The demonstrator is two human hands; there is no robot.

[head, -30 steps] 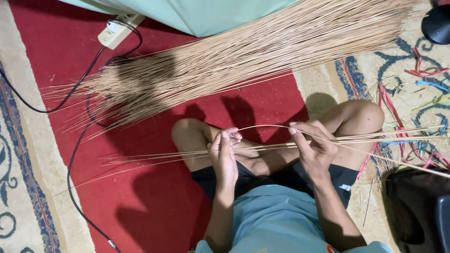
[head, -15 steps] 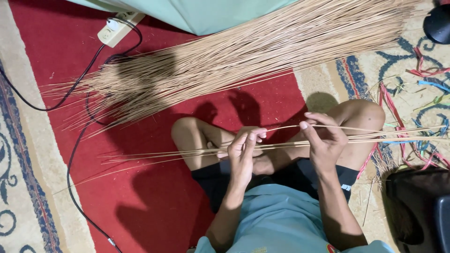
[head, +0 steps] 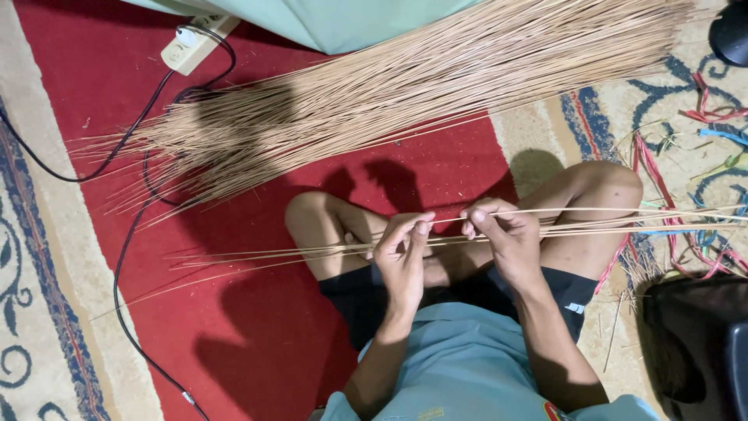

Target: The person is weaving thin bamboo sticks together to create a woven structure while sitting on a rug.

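I sit cross-legged on a red carpet (head: 234, 327). My left hand (head: 400, 253) and my right hand (head: 502, 234) pinch a thin tan stick (head: 623, 211) that runs out to the right. Just below it, a small bunch of similar thin sticks (head: 296, 251) lies across my lap, reaching left and right. A big pile of long tan sticks (head: 405, 93) lies on the floor beyond my knees, its thin tips fanned to the left.
A white power strip (head: 187, 45) with black cables (head: 125, 234) lies at the top left. Coloured plastic strips (head: 701, 125) are scattered at the right. A black container (head: 697, 343) stands at the lower right. A pale green cloth (head: 335, 19) hangs at the top.
My hands have come closer together and the bowed stick between them has straightened. My left hand has shifted right along the sticks.
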